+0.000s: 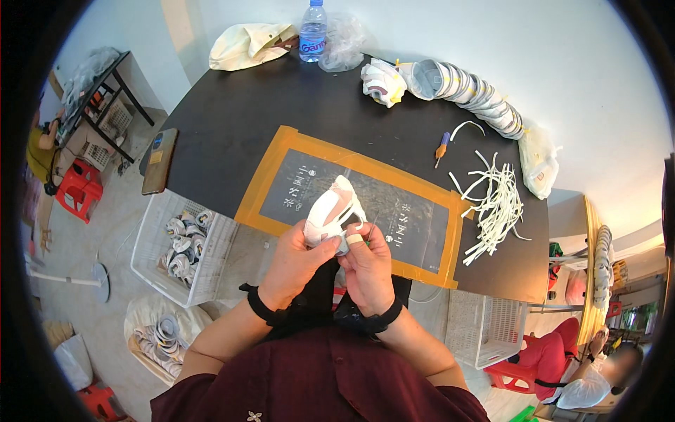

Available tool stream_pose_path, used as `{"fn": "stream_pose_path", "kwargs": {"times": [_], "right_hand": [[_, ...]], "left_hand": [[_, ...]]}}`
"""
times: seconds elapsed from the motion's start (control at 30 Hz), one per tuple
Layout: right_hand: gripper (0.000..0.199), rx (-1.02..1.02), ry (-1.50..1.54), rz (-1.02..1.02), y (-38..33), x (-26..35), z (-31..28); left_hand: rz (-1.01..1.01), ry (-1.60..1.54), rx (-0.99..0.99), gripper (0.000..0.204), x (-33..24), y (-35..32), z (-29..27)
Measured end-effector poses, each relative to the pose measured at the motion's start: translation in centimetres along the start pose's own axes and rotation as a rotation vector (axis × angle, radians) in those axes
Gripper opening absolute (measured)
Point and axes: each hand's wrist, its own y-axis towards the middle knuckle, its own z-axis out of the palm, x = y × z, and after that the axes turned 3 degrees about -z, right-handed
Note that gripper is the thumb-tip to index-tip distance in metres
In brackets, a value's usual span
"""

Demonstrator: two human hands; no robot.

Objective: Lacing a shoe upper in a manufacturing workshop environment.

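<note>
My left hand (299,257) grips a small white shoe upper (330,211) with a pinkish-brown panel, holding it tilted above the near edge of the table. Close against the upper's strap side, my right hand (369,271) is closed in a pinch; pale tape wraps one of its digits. A bit of green and a thin dark line show at those fingers, but what they hold is mostly hidden. Beneath both hands lies a dark clear-covered sheet (295,186) bordered with orange tape. To the right is a pile of white strips (496,204).
An orange-and-blue-handled tool (441,149) lies near the strips. Stacked shoe uppers (471,95) line the table's far right edge. A water bottle (313,35), cloth hat (249,48) and phone (159,162) sit on it too. White crates (151,260) stand below; another person (576,376) sits at right.
</note>
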Motion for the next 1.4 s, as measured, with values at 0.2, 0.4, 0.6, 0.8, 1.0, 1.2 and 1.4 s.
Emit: {"fn": "stream_pose_path", "kwargs": {"times": [0.2,0.4,0.6,0.8,1.0,1.2,1.4], "right_hand": [[0.01,-0.02,-0.213,-0.032,-0.8,1.1,-0.1],[0.011,0.108,-1.086,-0.643,-1.7,2.9,-2.1],[0.01,0.183,-1.193,-0.429,-1.9,3.2,-0.1],[0.011,0.188,-1.212,-0.454,-1.6,3.0,-0.2],[0.009,0.177,-1.355,-0.486,-1.4,3.8,0.6],[0.007,0.313,-1.465,-0.466,0.0,4.8,0.8],[0.013,0.461,-1.788,-0.512,1.6,5.4,2.2]], "left_hand": [[0.06,-0.014,-0.023,0.028,0.0,-0.2,0.3],[0.11,-0.031,-0.033,0.03,-0.7,0.2,0.7],[0.139,0.124,-0.043,0.028,0.1,0.2,0.2],[0.165,0.128,-0.067,0.026,0.6,0.2,0.0],[0.175,0.244,-0.052,0.026,0.2,0.2,-0.1],[0.268,0.411,-0.047,0.02,0.9,1.0,-1.8],[0.282,0.459,-0.091,0.02,0.1,1.0,-1.4]]}}
